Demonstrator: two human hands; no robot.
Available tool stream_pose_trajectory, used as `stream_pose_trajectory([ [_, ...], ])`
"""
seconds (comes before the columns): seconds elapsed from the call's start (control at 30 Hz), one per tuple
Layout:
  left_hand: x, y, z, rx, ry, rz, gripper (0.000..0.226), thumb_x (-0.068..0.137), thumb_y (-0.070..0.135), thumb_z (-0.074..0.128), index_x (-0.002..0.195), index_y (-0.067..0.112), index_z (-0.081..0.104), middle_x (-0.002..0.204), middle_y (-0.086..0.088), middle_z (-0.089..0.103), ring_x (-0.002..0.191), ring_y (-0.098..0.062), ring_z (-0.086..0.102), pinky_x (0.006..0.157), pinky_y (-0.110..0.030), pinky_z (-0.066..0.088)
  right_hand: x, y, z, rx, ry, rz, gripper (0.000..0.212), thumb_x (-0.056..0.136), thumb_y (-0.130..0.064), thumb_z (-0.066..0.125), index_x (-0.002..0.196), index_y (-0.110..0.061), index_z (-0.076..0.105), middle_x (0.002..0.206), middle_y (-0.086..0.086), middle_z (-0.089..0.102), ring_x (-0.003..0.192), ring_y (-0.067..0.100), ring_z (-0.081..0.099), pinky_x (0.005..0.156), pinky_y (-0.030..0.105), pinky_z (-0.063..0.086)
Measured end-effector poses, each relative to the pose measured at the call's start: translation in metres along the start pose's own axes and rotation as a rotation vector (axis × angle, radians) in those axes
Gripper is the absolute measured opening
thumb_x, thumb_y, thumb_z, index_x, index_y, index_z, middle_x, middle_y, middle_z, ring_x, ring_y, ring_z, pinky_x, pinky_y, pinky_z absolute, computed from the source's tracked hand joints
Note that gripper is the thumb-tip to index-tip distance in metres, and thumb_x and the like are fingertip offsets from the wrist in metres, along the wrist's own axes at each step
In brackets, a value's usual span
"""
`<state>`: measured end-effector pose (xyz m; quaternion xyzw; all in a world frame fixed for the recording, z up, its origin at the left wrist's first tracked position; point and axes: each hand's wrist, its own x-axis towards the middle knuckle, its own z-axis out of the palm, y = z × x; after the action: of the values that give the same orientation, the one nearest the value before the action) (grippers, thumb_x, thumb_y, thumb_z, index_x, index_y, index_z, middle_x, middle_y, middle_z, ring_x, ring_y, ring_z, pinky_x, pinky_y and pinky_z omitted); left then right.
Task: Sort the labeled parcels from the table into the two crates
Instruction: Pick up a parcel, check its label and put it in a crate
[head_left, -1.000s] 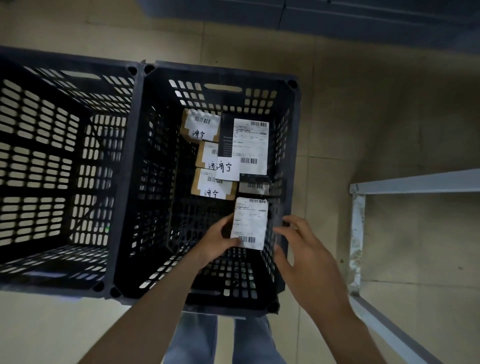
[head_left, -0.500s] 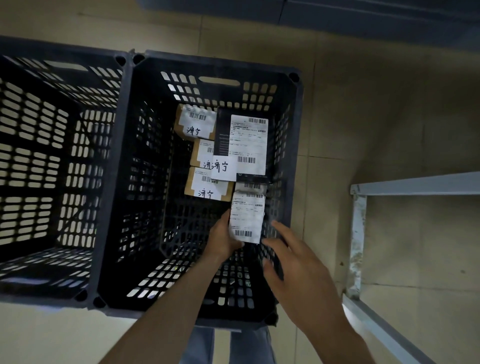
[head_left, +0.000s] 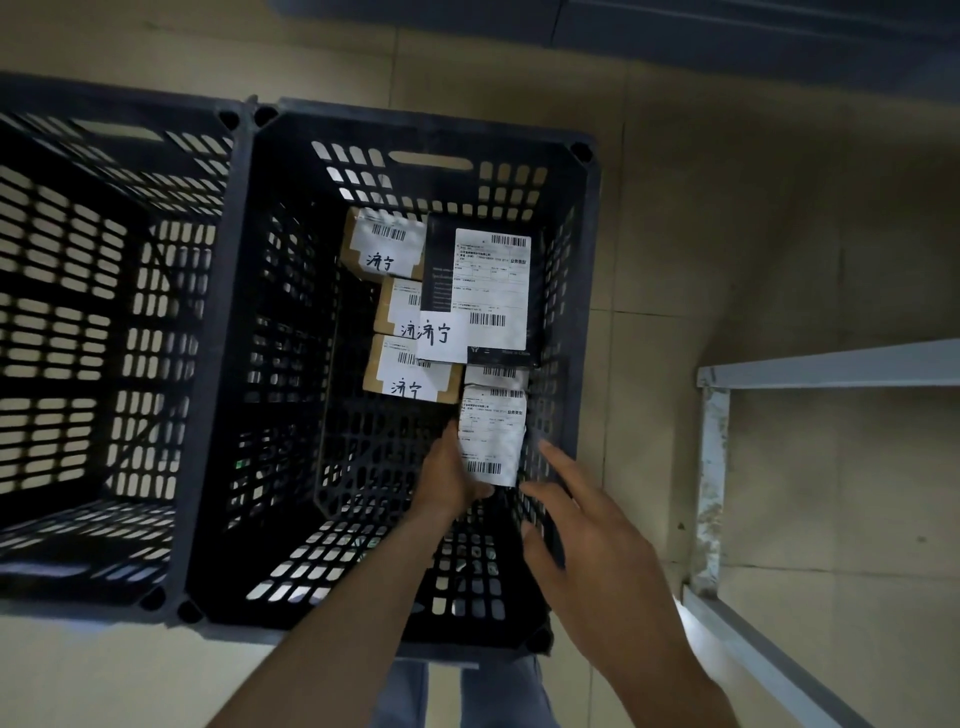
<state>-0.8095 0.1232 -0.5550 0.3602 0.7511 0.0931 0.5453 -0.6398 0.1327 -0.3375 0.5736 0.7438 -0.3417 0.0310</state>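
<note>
Two black slotted crates stand side by side on the floor. Deep inside the right crate, my left hand grips a parcel with a white label by its lower left edge, low against the right wall. Several labeled parcels lie beyond it: three small brown boxes and a larger black box. My right hand hovers over the crate's near right side with fingers spread and holds nothing. No parcel shows in the left crate.
A grey metal table frame stands to the right of the crates, its leg close to my right forearm. Tiled floor lies around the crates. My legs show below the right crate's near rim.
My left hand has carried the white-labeled parcel lower and farther into the right crate, toward the other parcels. My right hand has stayed off it, following slightly.
</note>
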Motion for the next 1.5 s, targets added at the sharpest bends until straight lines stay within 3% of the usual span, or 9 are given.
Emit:
stream_pose_trajectory([
  [0.1,-0.007,-0.003,-0.007,-0.003,-0.047,-0.007,0.090,0.056,0.022,0.097,0.133,0.036,0.052,0.128,0.009,0.065,0.115,-0.013,0.065,0.094,-0.041,0.059,-0.001,-0.001,-0.002,0.028,-0.002,0.002,0.031,0.100,-0.032,0.061,0.131,-0.033,0.060,0.166,-0.024,0.023,0.129,0.008,0.054,0.098,0.033,0.054],
  [0.2,-0.024,-0.004,-0.020,0.012,-0.089,-0.046,0.073,0.058,0.045,0.083,0.127,0.043,0.057,0.127,0.008,0.065,0.116,-0.015,0.066,0.095,-0.043,0.060,-0.006,-0.007,-0.013,0.068,-0.009,0.008,0.035,0.101,-0.030,0.062,0.136,-0.034,0.059,0.165,-0.023,0.028,0.131,0.008,0.052,0.100,0.028,0.050],
  [0.37,-0.133,0.066,-0.088,0.341,-0.046,0.089,0.051,0.098,0.030,0.067,0.146,0.027,0.052,0.138,0.001,0.052,0.128,-0.020,0.051,0.105,-0.038,0.048,-0.027,-0.021,-0.059,0.018,-0.034,-0.006,0.034,0.103,-0.031,0.057,0.136,-0.029,0.059,0.147,-0.010,0.051,0.125,0.016,0.058,0.097,0.030,0.051],
  [0.47,-0.198,0.092,-0.128,0.549,0.030,0.182,0.050,0.101,0.031,0.061,0.149,0.024,0.049,0.144,0.001,0.052,0.131,-0.024,0.049,0.105,-0.041,0.048,-0.046,-0.038,-0.096,0.020,-0.032,0.001,0.029,0.102,-0.028,0.057,0.130,-0.023,0.063,0.126,-0.004,0.060,0.110,0.021,0.062,0.087,0.037,0.053],
  [0.63,-0.294,0.128,-0.175,0.760,0.162,0.304,0.049,0.103,0.031,0.057,0.150,0.023,0.048,0.146,0.000,0.051,0.132,-0.026,0.050,0.101,-0.043,0.049,-0.091,-0.070,-0.145,-0.015,0.048,-0.004,0.033,0.098,-0.026,0.057,0.130,-0.025,0.063,0.126,-0.004,0.059,0.107,0.022,0.062,0.082,0.033,0.050],
  [0.87,-0.384,0.146,-0.211,0.881,0.256,0.483,0.046,0.103,0.031,0.056,0.148,0.021,0.052,0.143,-0.002,0.055,0.130,-0.029,0.052,0.099,-0.047,0.050,-0.194,-0.109,-0.163,0.008,0.257,0.040,0.029,0.093,-0.022,0.063,0.122,-0.019,0.067,0.121,0.000,0.062,0.095,0.027,0.066,0.079,0.044,0.056],
  [1.2,-0.471,0.152,-0.164,0.987,0.166,0.784,0.041,0.105,0.031,0.053,0.144,0.022,0.054,0.140,0.000,0.055,0.127,-0.028,0.053,0.091,-0.042,0.049,-0.356,-0.087,-0.136,-0.055,0.576,0.241,0.024,0.092,-0.025,0.073,0.115,-0.021,0.069,0.109,-0.003,0.065,0.083,0.020,0.066,0.062,0.038,0.056],
  [1.33,-0.490,0.162,-0.123,1.045,0.134,0.975,0.026,0.077,0.019,0.079,0.102,0.017,0.074,0.100,-0.003,0.069,0.087,-0.028,0.066,0.059,-0.038,0.047,-0.412,-0.060,-0.130,-0.015,0.645,0.332,0.024,0.094,-0.028,0.066,0.118,-0.024,0.067,0.108,-0.007,0.061,0.083,0.016,0.065,0.064,0.036,0.056],
  [1.5,-0.526,0.191,-0.057,1.066,0.125,1.100,0.017,0.075,0.011,0.072,0.090,0.018,0.067,0.089,-0.002,0.061,0.079,-0.028,0.062,0.058,-0.034,0.035,-0.475,-0.022,-0.140,0.023,0.740,0.455,0.020,0.094,-0.027,0.071,0.113,-0.021,0.070,0.112,-0.005,0.066,0.089,0.020,0.067,0.066,0.037,0.055],
])
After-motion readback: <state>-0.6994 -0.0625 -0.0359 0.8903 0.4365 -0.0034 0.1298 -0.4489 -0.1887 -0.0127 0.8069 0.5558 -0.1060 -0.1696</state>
